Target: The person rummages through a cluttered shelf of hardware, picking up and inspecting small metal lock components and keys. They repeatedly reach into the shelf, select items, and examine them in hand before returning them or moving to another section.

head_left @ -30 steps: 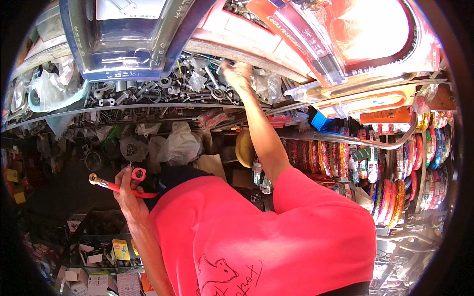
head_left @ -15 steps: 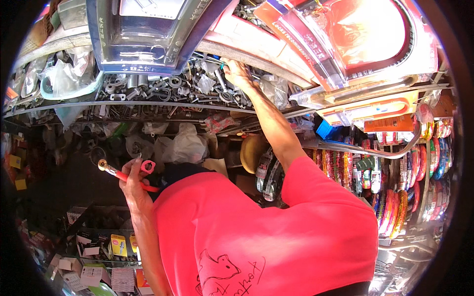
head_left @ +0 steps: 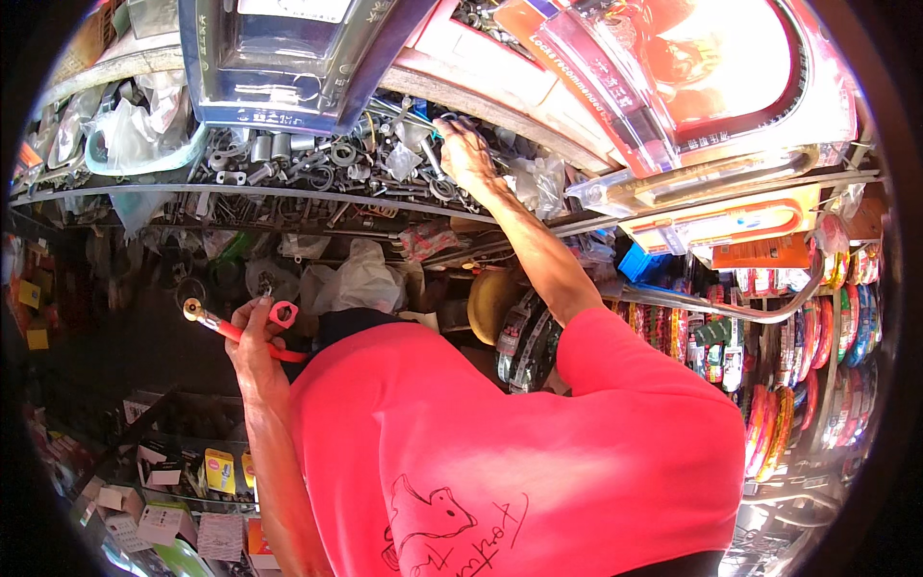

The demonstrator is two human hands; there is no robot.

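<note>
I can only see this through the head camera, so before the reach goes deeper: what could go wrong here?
1. The right hand is buried in loose metal fittings on a packed shelf; pulling one out could tip neighbours over the edge or nick the fingers.
2. The left hand grips a red cable whose metal end sticks out sideways and might snag the plastic bags hanging nearby.

A long metal shelf [head_left: 144, 192] curves across the upper half of the frame, from the left edge toward the right. Directly on it lies a dense heap of small grey metal fittings, rings and sockets [head_left: 317, 163] at upper centre. Crumpled clear plastic bags [head_left: 135, 130] sit on it at upper left, and another clear bag [head_left: 538, 183] lies right of centre.
</note>
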